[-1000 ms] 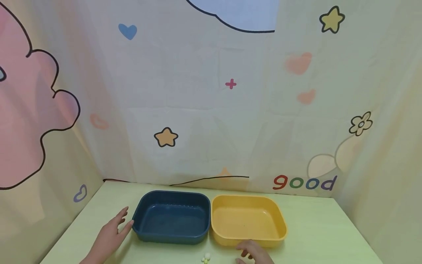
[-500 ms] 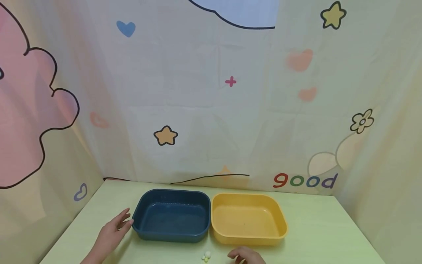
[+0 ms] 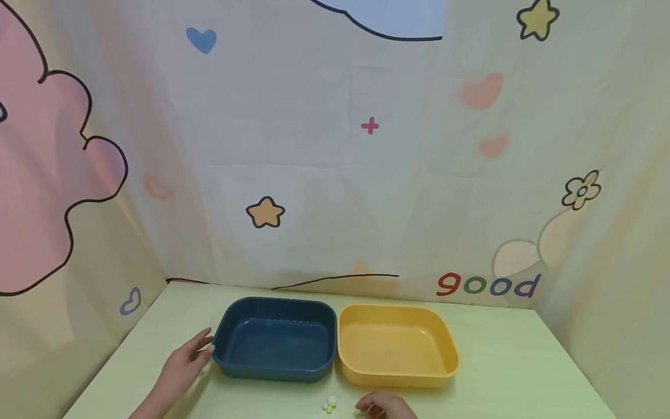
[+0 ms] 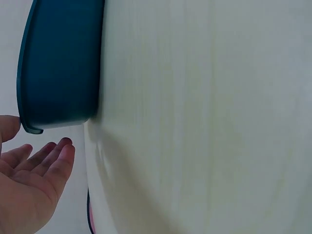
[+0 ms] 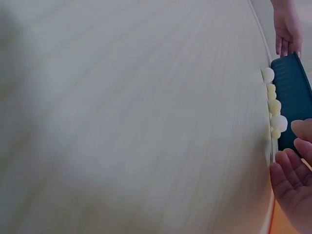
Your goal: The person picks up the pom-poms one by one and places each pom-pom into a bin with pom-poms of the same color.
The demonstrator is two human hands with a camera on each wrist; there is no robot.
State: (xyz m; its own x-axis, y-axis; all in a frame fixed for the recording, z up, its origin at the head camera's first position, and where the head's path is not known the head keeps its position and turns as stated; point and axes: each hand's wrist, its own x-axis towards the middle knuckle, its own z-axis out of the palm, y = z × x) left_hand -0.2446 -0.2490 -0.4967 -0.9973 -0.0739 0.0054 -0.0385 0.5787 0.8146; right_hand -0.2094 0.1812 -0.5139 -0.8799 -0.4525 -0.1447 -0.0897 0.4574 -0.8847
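A dark blue tray (image 3: 274, 340) and a yellow tray (image 3: 398, 346) stand side by side on the table. My left hand (image 3: 182, 364) is at the blue tray's left side; its thumb appears to touch the rim in the left wrist view, and the fingers (image 4: 61, 168) are extended below it. In front of the trays lies a small cluster of white and yellow balls (image 3: 330, 404). My right hand (image 3: 384, 404) is just right of that cluster, fingers loosely bent, partly cut off by the frame. The right wrist view shows several balls (image 5: 275, 106) beyond its fingertips, with nothing held.
The pale green table (image 3: 502, 361) extends to both sides of the trays. Behind it hangs a curtain (image 3: 314, 116) printed with stars, hearts and the word "good", and similar cloth closes both sides.
My right hand has moved left, closer to the small balls. My left hand stays by the blue tray, and both trays stay in place while the head view shifts slightly.
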